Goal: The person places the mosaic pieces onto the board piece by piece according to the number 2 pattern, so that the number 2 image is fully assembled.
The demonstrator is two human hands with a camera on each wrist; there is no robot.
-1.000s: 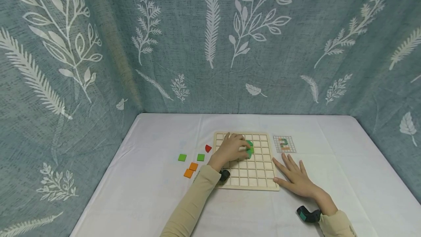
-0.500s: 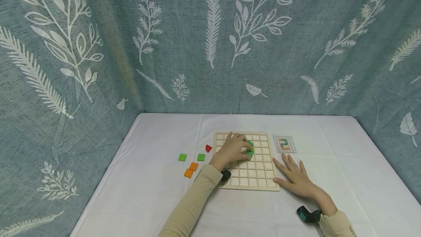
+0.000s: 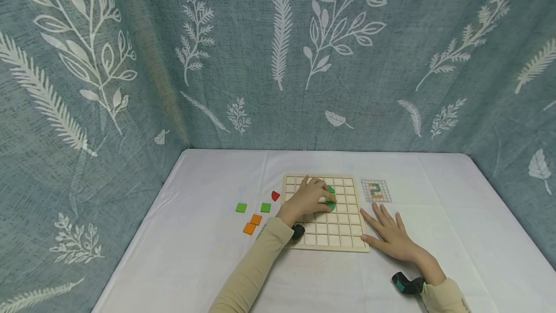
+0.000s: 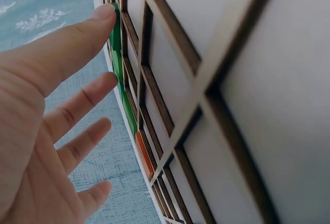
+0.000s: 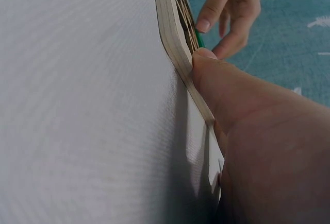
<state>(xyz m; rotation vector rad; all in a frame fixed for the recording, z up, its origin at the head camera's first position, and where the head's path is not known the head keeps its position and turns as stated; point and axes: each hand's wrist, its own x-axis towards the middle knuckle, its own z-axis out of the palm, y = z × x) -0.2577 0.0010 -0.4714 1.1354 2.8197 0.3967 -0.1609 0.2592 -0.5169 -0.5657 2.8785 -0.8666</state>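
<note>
My left hand reaches over the grid board. Its thumb tip touches a dark green piece set in the board, and its index fingertip is right at a lighter green piece. The other fingers are spread and hold nothing. Farther along the row in the left wrist view sit another green piece and an orange piece; the hand hides the orange one in the head view. My right hand lies with fingers spread beside the board, its thumb at the board's right edge.
Left of the board lie a red quarter-round piece, two green squares and two orange squares. A pattern card showing a coloured figure lies at the board's upper right. A patterned curtain hangs behind the table.
My left hand shifts slightly right over the green pieces, its fingertips moving a little on them. The right hand and the loose pieces stay put.
</note>
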